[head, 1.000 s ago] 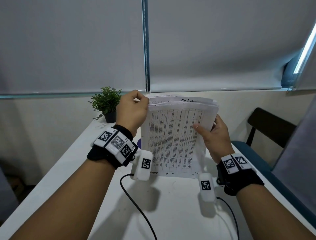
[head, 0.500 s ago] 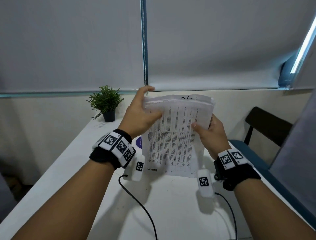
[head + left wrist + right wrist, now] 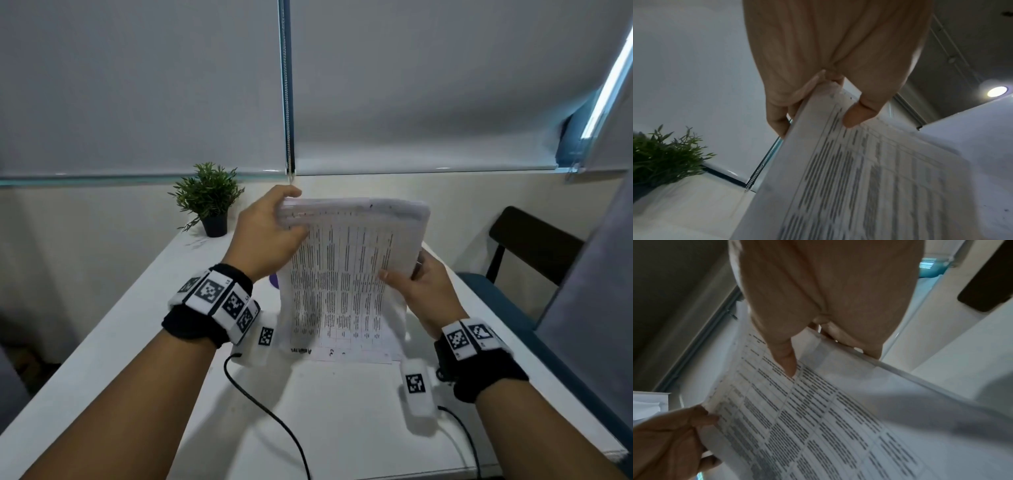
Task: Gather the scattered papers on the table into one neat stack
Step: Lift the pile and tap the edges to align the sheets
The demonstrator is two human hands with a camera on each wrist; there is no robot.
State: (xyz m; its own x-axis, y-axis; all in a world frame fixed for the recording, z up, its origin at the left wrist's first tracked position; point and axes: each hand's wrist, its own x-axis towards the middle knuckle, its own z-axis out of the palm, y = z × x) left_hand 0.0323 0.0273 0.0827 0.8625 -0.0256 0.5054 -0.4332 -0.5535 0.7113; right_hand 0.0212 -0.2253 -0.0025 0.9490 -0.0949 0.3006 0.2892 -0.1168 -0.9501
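A stack of printed papers (image 3: 346,274) stands upright with its bottom edge on the white table (image 3: 342,428). The front sheet carries a table of dark text. My left hand (image 3: 270,233) grips the stack's top left corner, thumb on the front sheet and fingers behind. In the left wrist view that thumb (image 3: 861,115) presses the papers (image 3: 859,186). My right hand (image 3: 414,284) holds the right edge lower down, thumb in front. The right wrist view shows the right thumb (image 3: 787,363) on the papers (image 3: 828,426) and the left hand (image 3: 668,439) at lower left.
A small potted plant (image 3: 209,202) sits at the table's far left corner. A purple object (image 3: 274,281) peeks out behind the papers. Black cables (image 3: 263,407) trail across the near table. A dark chair (image 3: 527,246) stands to the right, closed blinds ahead.
My left hand has shifted from the stack's left side onto its top left corner, thumb over the front sheet. The top edges look more even. The right hand kept its hold.
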